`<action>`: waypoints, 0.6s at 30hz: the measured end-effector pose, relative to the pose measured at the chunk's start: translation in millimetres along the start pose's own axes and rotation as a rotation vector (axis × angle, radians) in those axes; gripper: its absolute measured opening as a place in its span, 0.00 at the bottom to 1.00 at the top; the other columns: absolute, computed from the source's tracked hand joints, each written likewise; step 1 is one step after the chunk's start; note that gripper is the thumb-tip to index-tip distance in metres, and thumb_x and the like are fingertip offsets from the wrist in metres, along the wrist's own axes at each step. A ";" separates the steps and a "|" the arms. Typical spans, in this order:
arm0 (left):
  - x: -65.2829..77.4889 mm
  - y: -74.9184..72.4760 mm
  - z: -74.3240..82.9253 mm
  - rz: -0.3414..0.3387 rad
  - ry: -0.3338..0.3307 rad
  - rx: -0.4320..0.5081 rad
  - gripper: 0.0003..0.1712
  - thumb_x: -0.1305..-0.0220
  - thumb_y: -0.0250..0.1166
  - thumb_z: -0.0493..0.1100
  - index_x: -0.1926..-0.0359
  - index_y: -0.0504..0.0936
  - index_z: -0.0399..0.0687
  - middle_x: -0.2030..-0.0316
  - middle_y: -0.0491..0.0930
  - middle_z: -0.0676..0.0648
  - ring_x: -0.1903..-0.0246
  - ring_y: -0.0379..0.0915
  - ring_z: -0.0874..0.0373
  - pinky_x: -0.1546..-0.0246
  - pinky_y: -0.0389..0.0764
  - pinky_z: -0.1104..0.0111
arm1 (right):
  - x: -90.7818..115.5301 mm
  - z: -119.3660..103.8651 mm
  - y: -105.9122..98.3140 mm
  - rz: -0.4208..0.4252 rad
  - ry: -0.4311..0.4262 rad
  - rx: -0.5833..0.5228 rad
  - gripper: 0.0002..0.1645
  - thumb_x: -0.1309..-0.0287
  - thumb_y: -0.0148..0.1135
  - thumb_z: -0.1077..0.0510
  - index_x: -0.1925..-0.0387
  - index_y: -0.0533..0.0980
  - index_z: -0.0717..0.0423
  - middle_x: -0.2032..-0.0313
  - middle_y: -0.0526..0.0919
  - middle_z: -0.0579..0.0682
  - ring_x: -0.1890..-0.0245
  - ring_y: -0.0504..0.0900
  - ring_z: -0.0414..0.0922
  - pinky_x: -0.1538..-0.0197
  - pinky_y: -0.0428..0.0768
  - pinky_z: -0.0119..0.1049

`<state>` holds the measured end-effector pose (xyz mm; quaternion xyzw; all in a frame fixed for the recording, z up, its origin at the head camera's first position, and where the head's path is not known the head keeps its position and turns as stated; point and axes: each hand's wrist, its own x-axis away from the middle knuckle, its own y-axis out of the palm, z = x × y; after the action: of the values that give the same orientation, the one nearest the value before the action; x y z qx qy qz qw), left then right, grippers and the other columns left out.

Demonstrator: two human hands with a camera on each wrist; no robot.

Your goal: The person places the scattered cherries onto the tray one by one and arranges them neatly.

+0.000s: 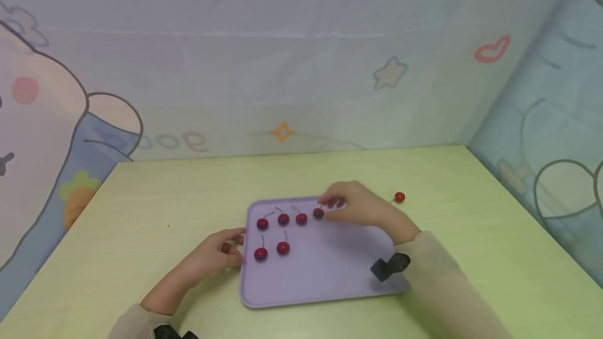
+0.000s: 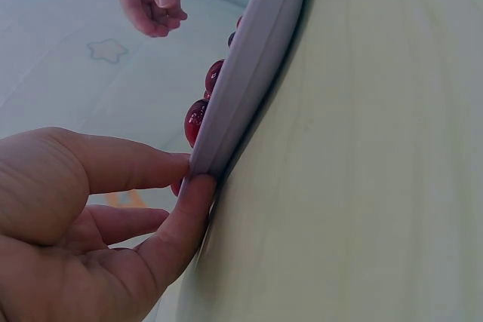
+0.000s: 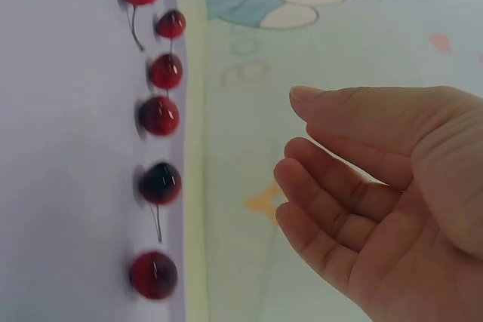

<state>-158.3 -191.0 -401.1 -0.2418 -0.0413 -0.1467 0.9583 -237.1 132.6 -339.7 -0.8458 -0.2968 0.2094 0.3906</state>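
Note:
A lilac tray (image 1: 325, 276) lies on the table, with several dark red cherries (image 1: 283, 247) in two rows, their thin stems showing. My left hand (image 1: 219, 252) holds the tray's left edge; in the left wrist view the thumb (image 2: 198, 194) and a finger meet at the rim. My right hand (image 1: 355, 205) hovers over the tray's far side, fingers loosely bent, holding nothing. Beside its fingertips sits a cherry (image 1: 318, 213) of the far row. The right wrist view shows the row's end cherry (image 3: 153, 275), which the hand hides in the head view.
One loose cherry (image 1: 399, 197) lies on the pale yellow-green table (image 1: 188, 187), right of the tray and behind the right wrist. A printed cloth (image 1: 292, 67) hangs along the table's far edge, and another patterned cloth (image 1: 542, 135) stands at the right side.

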 end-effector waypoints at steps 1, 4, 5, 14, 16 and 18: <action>-0.1 -0.1 -0.1 0.000 0.002 0.000 0.39 0.46 0.66 0.31 0.34 0.63 0.27 0.49 0.74 0.36 0.62 0.73 0.56 0.67 0.75 0.67 | 2.7 2.8 -4.2 0.013 0.013 -0.002 0.16 0.46 0.67 0.61 0.53 0.82 0.58 0.57 0.84 0.53 0.57 0.80 0.46 0.51 0.79 0.42; 0.4 -0.1 0.2 -0.002 0.001 0.002 0.39 0.46 0.66 0.31 0.34 0.63 0.28 0.48 0.73 0.36 0.62 0.73 0.56 0.67 0.75 0.67 | 10.6 10.5 -15.8 0.046 0.045 -0.007 0.16 0.46 0.68 0.60 0.53 0.82 0.58 0.57 0.83 0.52 0.56 0.80 0.46 0.50 0.79 0.44; 0.6 -0.1 0.2 -0.003 0.000 0.003 0.39 0.46 0.66 0.31 0.34 0.63 0.28 0.48 0.73 0.36 0.62 0.73 0.56 0.66 0.75 0.67 | 13.3 12.5 -19.4 0.055 0.058 -0.007 0.17 0.46 0.68 0.59 0.53 0.82 0.58 0.57 0.83 0.51 0.56 0.80 0.47 0.50 0.79 0.45; -0.3 -0.4 0.2 0.008 -0.019 0.008 0.38 0.46 0.66 0.31 0.34 0.64 0.30 0.48 0.74 0.38 0.62 0.73 0.55 0.66 0.75 0.68 | 33.9 35.4 -42.1 0.138 0.090 0.016 0.17 0.45 0.68 0.61 0.53 0.80 0.62 0.58 0.84 0.53 0.57 0.80 0.48 0.50 0.78 0.46; -0.4 -0.4 0.3 0.010 -0.019 0.008 0.38 0.46 0.66 0.31 0.34 0.64 0.30 0.48 0.74 0.38 0.62 0.73 0.55 0.66 0.75 0.68 | 37.4 40.1 -45.8 0.153 0.116 0.017 0.17 0.45 0.67 0.62 0.53 0.80 0.62 0.57 0.84 0.54 0.57 0.80 0.48 0.50 0.78 0.46; -0.2 -0.2 0.6 0.011 -0.021 0.009 0.38 0.46 0.66 0.31 0.34 0.65 0.30 0.49 0.74 0.38 0.62 0.73 0.55 0.66 0.75 0.68 | 40.7 45.5 -49.6 0.170 0.156 0.027 0.18 0.45 0.67 0.62 0.52 0.80 0.62 0.55 0.83 0.55 0.56 0.80 0.49 0.50 0.78 0.45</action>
<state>-158.5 -190.8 -400.6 -0.2394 -0.0506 -0.1388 0.9596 -250.6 209.9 -333.4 -0.8763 -0.1899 0.1792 0.4049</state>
